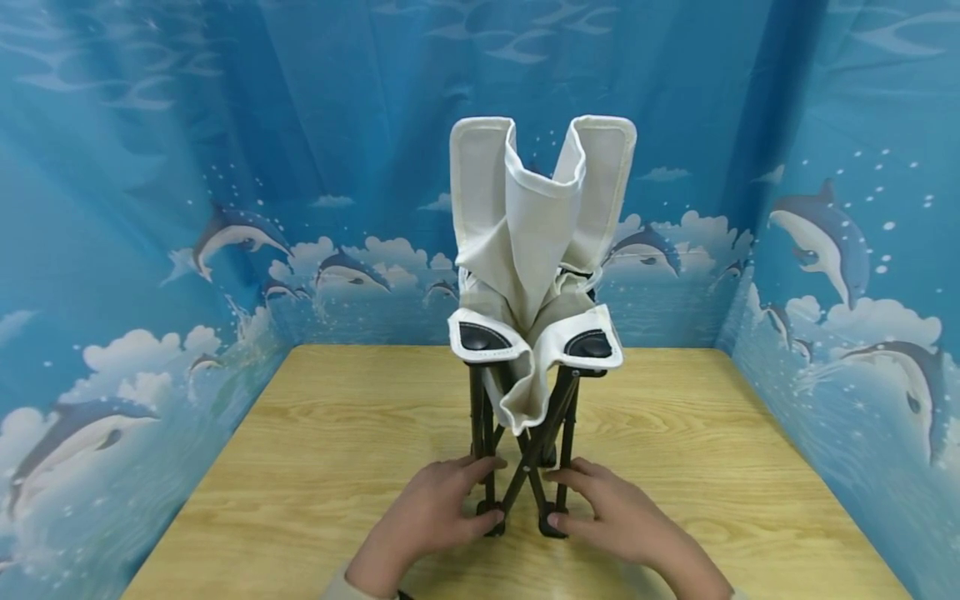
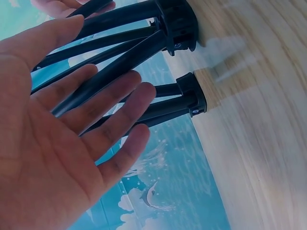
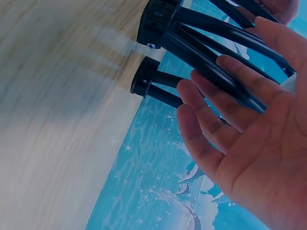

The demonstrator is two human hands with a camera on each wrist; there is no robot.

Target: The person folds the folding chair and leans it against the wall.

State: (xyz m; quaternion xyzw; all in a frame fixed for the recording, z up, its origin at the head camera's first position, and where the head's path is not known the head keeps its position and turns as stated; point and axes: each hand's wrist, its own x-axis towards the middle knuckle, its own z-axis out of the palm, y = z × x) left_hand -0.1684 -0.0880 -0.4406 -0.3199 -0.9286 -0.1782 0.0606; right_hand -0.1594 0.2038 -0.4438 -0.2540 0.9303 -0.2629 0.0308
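A small folding chair (image 1: 546,225) stands partly folded on the table, with white fabric over dark crossed legs (image 1: 527,467). Its fabric sags into a deep fold in the middle, and black patches cover the front corners. Beside the front left leg is my left hand (image 1: 438,510), palm turned toward the tubes; its fingers (image 2: 115,115) are extended and its thumb lies over a tube. My right hand (image 1: 618,515) mirrors it at the front right leg, its fingers (image 3: 211,103) loosely straight alongside the tube. Black plastic feet (image 2: 180,24) cap the leg ends on the wood.
The light wooden tabletop (image 1: 337,433) extends around the chair on both sides. Blue curtains (image 1: 337,150) printed with dolphins, clouds and waves enclose the table at the back, left and right.
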